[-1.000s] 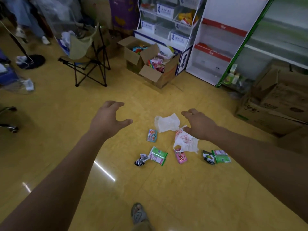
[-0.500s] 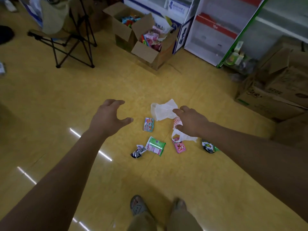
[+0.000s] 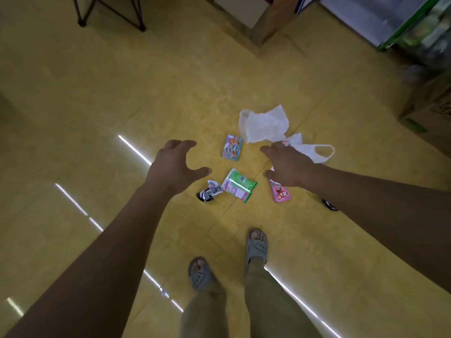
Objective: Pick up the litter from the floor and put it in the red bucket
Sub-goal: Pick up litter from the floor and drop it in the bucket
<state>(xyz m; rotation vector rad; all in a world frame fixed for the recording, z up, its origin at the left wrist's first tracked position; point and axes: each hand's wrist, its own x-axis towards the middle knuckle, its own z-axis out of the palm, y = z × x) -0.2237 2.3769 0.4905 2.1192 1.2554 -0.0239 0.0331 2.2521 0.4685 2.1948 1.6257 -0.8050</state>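
Litter lies scattered on the yellow floor: a white tissue point(image 3: 264, 124), a white plastic bag point(image 3: 310, 150), a small blue wrapper point(image 3: 232, 147), a green and white packet point(image 3: 239, 184), a crumpled black wrapper point(image 3: 209, 191), a pink packet point(image 3: 280, 193) and a dark wrapper point(image 3: 329, 205) half hidden by my right forearm. My left hand point(image 3: 174, 167) hovers open above the floor, left of the packets. My right hand point(image 3: 289, 164) is open with fingers spread, over the plastic bag and the pink packet's top. No red bucket is in view.
My two feet in grey sandals point(image 3: 256, 247) stand just in front of the litter. A folding chair's black legs point(image 3: 109, 13) are at the far left. A cardboard box point(image 3: 266, 28) and green-edged shelving point(image 3: 412, 23) sit at the far right.
The view has tilted down and closer to the floor. Both hands have lowered toward the litter; the right hand now sits over the plastic bag.
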